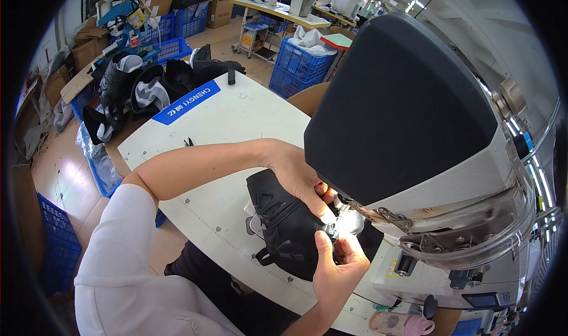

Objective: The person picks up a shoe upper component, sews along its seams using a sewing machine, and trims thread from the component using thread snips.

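A black sewn piece (287,229) with raised straps and a small loop lies on the white sewing table (195,212), its right end at the lit needle area of a large sewing machine (402,111). My left hand (297,179) reaches over the piece from above, thumb and curled fingers closed on its edge beside the needle. From below, my right hand (339,269) pinches the same edge between thumb and fingers. The machine's head and bright glare partly hide the fingertips and the stitching spot.
Small black snips (188,142) lie on the table beyond my left forearm. Black pieces with grey lining (151,90) are heaped at the far left. Blue crates (302,61) stand behind the table. A pink-capped bottle (402,323) lies at the near right.
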A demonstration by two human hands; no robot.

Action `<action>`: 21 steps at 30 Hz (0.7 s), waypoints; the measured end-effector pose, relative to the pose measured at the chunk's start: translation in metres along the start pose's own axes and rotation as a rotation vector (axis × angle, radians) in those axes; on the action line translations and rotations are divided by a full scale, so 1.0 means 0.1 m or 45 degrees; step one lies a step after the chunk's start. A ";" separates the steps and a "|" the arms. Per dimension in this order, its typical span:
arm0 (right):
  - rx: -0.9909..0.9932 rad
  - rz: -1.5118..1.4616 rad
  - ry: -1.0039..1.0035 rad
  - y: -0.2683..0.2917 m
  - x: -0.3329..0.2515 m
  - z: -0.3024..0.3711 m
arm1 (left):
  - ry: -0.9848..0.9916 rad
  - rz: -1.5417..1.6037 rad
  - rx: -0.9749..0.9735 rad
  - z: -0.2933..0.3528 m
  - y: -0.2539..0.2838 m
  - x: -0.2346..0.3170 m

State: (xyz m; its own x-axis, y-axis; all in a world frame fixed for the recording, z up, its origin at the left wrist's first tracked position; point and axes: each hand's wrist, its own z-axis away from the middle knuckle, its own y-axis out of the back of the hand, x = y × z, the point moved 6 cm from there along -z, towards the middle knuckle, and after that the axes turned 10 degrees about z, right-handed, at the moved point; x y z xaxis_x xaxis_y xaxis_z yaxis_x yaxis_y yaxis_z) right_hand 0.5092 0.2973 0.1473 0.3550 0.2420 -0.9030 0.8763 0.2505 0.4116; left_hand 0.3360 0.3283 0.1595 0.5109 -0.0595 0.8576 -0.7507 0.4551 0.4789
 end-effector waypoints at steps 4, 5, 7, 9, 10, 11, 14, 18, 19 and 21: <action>0.054 -0.090 0.083 -0.02 -0.05 -0.01 | -0.031 0.058 0.023 0.02 0.01 0.02; 0.055 -0.063 0.092 -0.02 -0.05 -0.01 | -0.055 0.100 0.030 0.02 0.01 0.03; 0.060 -0.093 0.099 -0.02 -0.03 -0.02 | -0.082 0.147 0.037 0.04 0.02 0.06; 0.044 -0.041 0.082 -0.01 0.00 -0.03 | -0.072 0.080 0.085 0.09 0.03 0.09; 0.040 -0.053 0.085 0.00 0.00 -0.03 | -0.071 0.078 0.085 0.13 0.00 0.11; 0.038 -0.020 0.067 0.01 0.02 -0.04 | -0.161 0.024 0.269 0.21 0.01 0.16; 0.082 0.011 0.135 0.13 -0.01 -0.07 | -0.386 -0.184 0.672 0.53 -0.08 0.30; 0.075 0.229 0.128 0.34 0.00 -0.18 | -0.673 -0.559 0.928 0.82 -0.57 0.43; 0.015 0.096 0.172 0.35 -0.01 -0.22 | -0.668 -0.577 1.020 0.86 -0.62 0.41; -0.152 -0.046 0.074 0.33 0.06 -0.28 | -0.656 -0.567 1.039 0.85 -0.71 0.37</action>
State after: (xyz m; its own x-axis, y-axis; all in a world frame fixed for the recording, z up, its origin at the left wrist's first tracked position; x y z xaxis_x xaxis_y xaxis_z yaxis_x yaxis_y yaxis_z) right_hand 0.5313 0.3334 0.1593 0.3013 0.2837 -0.9104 0.8419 0.3692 0.3937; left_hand 0.3732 0.2185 0.1733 0.7136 -0.5298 0.4584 -0.6907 -0.4229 0.5866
